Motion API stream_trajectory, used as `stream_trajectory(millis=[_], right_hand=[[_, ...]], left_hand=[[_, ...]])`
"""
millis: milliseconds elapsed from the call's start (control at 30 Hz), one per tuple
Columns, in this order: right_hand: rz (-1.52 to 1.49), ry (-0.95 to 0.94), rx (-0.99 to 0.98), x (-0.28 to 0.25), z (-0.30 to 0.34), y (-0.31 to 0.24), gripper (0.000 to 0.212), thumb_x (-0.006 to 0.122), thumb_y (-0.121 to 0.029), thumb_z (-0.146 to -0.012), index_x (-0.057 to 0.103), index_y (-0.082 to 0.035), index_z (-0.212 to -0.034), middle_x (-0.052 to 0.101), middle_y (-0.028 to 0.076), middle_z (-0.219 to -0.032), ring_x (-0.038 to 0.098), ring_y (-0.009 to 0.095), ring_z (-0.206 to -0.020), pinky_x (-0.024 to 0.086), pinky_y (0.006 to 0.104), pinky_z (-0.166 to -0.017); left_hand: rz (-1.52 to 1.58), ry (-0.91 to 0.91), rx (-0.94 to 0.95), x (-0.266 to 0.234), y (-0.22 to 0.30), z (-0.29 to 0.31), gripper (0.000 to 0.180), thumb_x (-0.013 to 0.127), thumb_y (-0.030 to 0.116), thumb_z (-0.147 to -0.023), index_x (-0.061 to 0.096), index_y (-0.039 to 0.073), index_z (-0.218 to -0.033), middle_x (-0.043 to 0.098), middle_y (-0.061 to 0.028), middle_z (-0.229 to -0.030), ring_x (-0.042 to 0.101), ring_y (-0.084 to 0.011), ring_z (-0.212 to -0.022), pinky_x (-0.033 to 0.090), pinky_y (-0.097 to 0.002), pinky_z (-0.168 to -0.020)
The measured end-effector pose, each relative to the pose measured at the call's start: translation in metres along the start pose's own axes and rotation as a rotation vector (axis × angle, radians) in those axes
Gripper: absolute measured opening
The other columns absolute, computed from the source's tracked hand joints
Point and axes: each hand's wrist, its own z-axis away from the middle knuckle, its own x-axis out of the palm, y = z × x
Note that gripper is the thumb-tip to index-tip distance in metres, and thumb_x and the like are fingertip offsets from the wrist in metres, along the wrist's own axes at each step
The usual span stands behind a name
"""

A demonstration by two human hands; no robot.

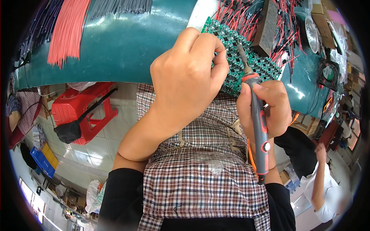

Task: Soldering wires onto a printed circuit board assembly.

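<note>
A panel of small green circuit boards (pixel 266 68) lies at the table's edge before me. My left hand (pixel 189 73) is over its left part, thumb and forefinger pinched together; whatever they may grip is hidden by the fingers. In my right hand (pixel 269 106) is a grey and red soldering iron (pixel 259 127), held like a pen. Its metal tip points up and left, over the middle of the panel. Whether the tip touches a board, I cannot tell. Red and black wires (pixel 241 19) lie just beyond the panel.
A dark rectangular block (pixel 266 29) rests among the wires. Bundles of red wires (pixel 69 30) and dark wires (pixel 121 7) lie at the far left of the green table (pixel 123 54). A small black fan (pixel 328 74) stands right. A red stool (pixel 73 107) and another person (pixel 323 188) are nearby.
</note>
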Motion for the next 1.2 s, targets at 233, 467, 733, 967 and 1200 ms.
stream_trajectory(millis=[233, 467, 733, 967, 1200], right_hand=[[-0.072, 0.086, 0.007, -0.005, 0.014, 0.003, 0.033, 0.082, 0.003, -0.074, 0.059, -0.004, -0.095, 0.06, 0.009, -0.075, 0.059, 0.02, -0.058, 0.046, 0.0296, -0.049], [-0.081, 0.034, 0.046, -0.005, 0.012, 0.005, 0.031, 0.081, 0.003, -0.075, 0.057, -0.004, -0.093, 0.06, 0.009, -0.073, 0.058, 0.02, -0.056, 0.046, 0.0297, -0.049], [-0.091, 0.039, 0.05, -0.002, 0.011, 0.008, 0.031, 0.08, 0.003, -0.074, 0.057, -0.003, -0.094, 0.06, 0.009, -0.071, 0.057, 0.02, -0.055, 0.045, 0.0295, -0.048], [-0.008, 0.01, 0.022, 0.001, 0.008, 0.005, 0.033, 0.081, 0.004, -0.071, 0.059, -0.004, -0.094, 0.059, 0.009, -0.073, 0.059, 0.022, -0.057, 0.048, 0.0312, -0.049], [0.007, -0.023, 0.016, 0.001, 0.007, 0.0, 0.035, 0.082, 0.004, -0.071, 0.06, -0.004, -0.096, 0.059, 0.009, -0.074, 0.058, 0.022, -0.057, 0.047, 0.0309, -0.049]], left_hand=[[0.005, 0.028, 0.023, 0.002, -0.001, -0.002, 0.01, 0.078, 0.005, -0.078, 0.069, 0.009, -0.082, 0.059, 0.0009, -0.073, 0.045, -0.0067, -0.048, 0.035, -0.0245, -0.044], [-0.014, 0.006, 0.027, 0.006, 0.0, -0.003, 0.01, 0.078, 0.005, -0.078, 0.07, 0.009, -0.083, 0.062, 0.0001, -0.075, 0.054, -0.0094, -0.053, 0.042, -0.0256, -0.047], [-0.008, -0.017, 0.015, 0.012, 0.003, -0.007, 0.011, 0.079, 0.005, -0.078, 0.069, 0.009, -0.083, 0.064, -0.0012, -0.077, 0.067, -0.0143, -0.065, 0.051, -0.028, -0.054], [-0.025, -0.02, 0.015, 0.012, 0.003, -0.007, 0.011, 0.079, 0.006, -0.078, 0.069, 0.009, -0.082, 0.064, -0.001, -0.077, 0.066, -0.0143, -0.065, 0.05, -0.0282, -0.054], [-0.021, -0.008, 0.01, 0.007, 0.002, -0.001, 0.011, 0.078, 0.005, -0.078, 0.069, 0.01, -0.083, 0.064, -0.001, -0.077, 0.065, -0.0134, -0.064, 0.048, -0.0274, -0.052]])
